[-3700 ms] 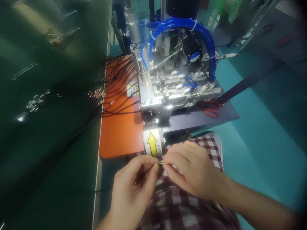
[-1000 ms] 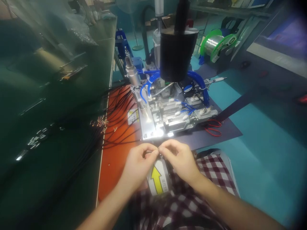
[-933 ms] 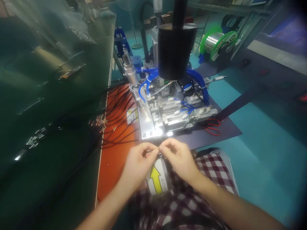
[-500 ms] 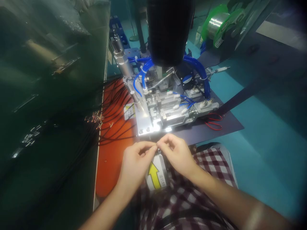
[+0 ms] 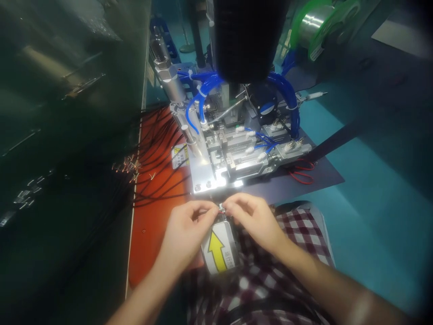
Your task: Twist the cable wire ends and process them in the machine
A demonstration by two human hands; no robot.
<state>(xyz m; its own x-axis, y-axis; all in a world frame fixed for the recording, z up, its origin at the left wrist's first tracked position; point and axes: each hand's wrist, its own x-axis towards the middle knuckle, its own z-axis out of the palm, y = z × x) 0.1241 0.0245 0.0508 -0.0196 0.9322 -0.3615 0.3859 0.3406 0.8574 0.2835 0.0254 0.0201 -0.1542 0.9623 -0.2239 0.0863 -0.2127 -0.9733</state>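
My left hand (image 5: 187, 228) is closed in a pinch, holding a thin wire whose reddish end (image 5: 220, 211) shows at the fingertips. Facing it, my right hand (image 5: 253, 219) pinches with thumb and forefinger; whatever is in that grip is too small to make out. Between the two sets of fingertips a small bright metal part shows, and I cannot tell whether it is held or belongs to the machine's track. Both hands are over the near end of the track, just above a white plate (image 5: 230, 241) with a yellow arrow. The metal machine (image 5: 246, 158) stands right beyond them.
Black cables (image 5: 158, 171) with bare copper ends lie across the orange board (image 5: 149, 253) at left. Small clear pieces (image 5: 29, 192) lie on the dark surface farther left. A black tube (image 5: 250, 40) hangs over the machine. A green solder spool (image 5: 314, 27) is at upper right.
The fingertips have drawn slightly apart, so the reddish wire end and a bright metal part now show between them. The view has shifted a little.
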